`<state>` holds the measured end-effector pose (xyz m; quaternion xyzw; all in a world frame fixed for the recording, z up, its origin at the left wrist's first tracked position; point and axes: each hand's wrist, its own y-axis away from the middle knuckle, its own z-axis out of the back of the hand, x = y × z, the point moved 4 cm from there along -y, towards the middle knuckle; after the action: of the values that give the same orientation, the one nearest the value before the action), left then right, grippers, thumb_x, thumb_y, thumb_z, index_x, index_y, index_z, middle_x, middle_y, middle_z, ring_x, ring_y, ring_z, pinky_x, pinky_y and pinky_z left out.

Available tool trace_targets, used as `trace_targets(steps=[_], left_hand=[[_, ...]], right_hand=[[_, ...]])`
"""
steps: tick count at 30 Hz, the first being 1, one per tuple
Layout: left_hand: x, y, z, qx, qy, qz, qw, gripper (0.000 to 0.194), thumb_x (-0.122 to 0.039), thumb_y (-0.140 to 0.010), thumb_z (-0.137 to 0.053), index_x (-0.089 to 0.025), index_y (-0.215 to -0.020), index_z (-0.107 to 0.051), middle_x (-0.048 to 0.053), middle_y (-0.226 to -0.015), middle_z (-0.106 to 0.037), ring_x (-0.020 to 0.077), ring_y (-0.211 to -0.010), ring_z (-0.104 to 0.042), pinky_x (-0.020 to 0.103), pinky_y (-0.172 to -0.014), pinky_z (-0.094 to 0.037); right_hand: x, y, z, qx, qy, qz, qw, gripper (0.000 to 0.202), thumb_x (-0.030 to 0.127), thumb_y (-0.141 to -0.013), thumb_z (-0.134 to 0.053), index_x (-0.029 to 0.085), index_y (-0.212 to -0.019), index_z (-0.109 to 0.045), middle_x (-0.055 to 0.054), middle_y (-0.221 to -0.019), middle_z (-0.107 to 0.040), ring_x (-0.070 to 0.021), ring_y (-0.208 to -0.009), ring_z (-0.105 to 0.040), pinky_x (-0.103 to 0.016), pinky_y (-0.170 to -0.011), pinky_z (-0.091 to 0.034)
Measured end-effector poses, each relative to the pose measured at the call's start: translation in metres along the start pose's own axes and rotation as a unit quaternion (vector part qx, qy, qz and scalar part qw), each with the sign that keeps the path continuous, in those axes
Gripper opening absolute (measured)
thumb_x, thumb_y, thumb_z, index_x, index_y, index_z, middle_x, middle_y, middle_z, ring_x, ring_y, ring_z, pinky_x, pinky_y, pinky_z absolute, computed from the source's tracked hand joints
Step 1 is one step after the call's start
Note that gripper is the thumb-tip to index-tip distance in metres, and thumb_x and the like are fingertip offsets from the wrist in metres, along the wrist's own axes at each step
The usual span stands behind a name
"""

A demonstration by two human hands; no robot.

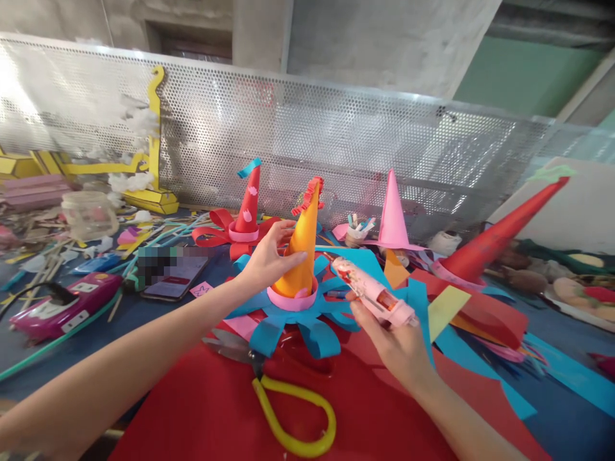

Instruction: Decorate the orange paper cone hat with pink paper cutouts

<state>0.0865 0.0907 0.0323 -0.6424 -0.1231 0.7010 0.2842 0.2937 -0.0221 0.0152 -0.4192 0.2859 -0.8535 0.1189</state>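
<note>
In the middle stands an orange paper cone (298,262) with a crinkled red strip at its tip. A pink band circles its base, and curled blue paper strips (319,336) spread out below. My left hand (270,256) grips the cone from its left side, thumb across the front. My right hand (391,349) is wrapped round a pink glue gun (372,291), its narrow tip directed toward the cone and apart from it. Scissors (298,410) with yellow handles lie on the red sheet (202,410) in front, blades partly under the blue strips.
Behind stand a red cone (247,208) and a pink cone hat (392,211); a long red cone (504,234) leans at right. At left are a phone (175,278), a purple power strip (67,307) and a clear jar (90,214). A perforated metal panel (336,147) closes the back.
</note>
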Motion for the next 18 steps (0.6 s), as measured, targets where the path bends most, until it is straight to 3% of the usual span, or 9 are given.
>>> trace_targets(steps=[3,7,10,14,18], left_hand=[[0.001,0.003,0.003,0.011,0.001,0.004,1.000,0.060,-0.029,-0.074,-0.072,-0.022,-0.126,-0.043,0.013,-0.127,-0.057,0.0240,-0.118,-0.056,0.039,-0.094,-0.046],[0.006,0.013,0.011,0.029,-0.022,0.019,0.999,0.068,-0.032,-0.073,-0.073,-0.024,-0.132,-0.039,0.013,-0.135,-0.051,0.0257,-0.123,-0.051,0.042,-0.097,-0.045],[0.013,0.023,0.015,0.052,-0.040,0.054,0.996,0.070,-0.031,-0.071,-0.074,-0.024,-0.132,-0.039,0.015,-0.136,-0.049,0.0275,-0.124,-0.050,0.045,-0.098,-0.045],[0.018,0.029,0.016,0.075,-0.060,0.058,0.994,0.081,-0.024,-0.066,-0.074,-0.025,-0.137,-0.034,0.014,-0.136,-0.050,0.0281,-0.128,-0.048,0.047,-0.103,-0.041],[0.018,0.030,0.012,0.109,-0.076,0.060,0.989,0.083,-0.022,-0.066,-0.072,-0.022,-0.140,-0.034,0.015,-0.133,-0.054,0.0292,-0.130,-0.047,0.050,-0.107,-0.037]], right_hand=[[0.003,-0.003,0.017,-0.015,0.121,0.025,0.992,0.020,0.041,-0.089,-0.057,0.022,-0.094,-0.060,-0.005,-0.081,-0.067,-0.0221,-0.072,-0.066,-0.029,-0.060,-0.052],[-0.007,0.003,0.044,0.048,0.264,0.008,0.963,0.016,0.040,-0.085,-0.056,0.025,-0.082,-0.054,-0.003,-0.078,-0.059,-0.0198,-0.063,-0.062,-0.028,-0.053,-0.047],[-0.028,0.013,0.060,0.121,0.302,-0.051,0.944,0.018,0.040,-0.076,-0.064,0.025,-0.076,-0.054,-0.002,-0.075,-0.061,-0.0209,-0.062,-0.062,-0.028,-0.053,-0.046],[-0.055,0.023,0.069,0.204,0.306,-0.116,0.923,0.021,0.029,-0.071,-0.066,0.022,-0.091,-0.062,-0.005,-0.090,-0.068,-0.0249,-0.081,-0.066,-0.031,-0.067,-0.050],[-0.063,0.025,0.073,0.266,0.310,-0.130,0.903,0.030,0.023,-0.072,-0.060,0.021,-0.102,-0.062,-0.008,-0.104,-0.068,-0.0280,-0.098,-0.066,-0.036,-0.082,-0.051]])
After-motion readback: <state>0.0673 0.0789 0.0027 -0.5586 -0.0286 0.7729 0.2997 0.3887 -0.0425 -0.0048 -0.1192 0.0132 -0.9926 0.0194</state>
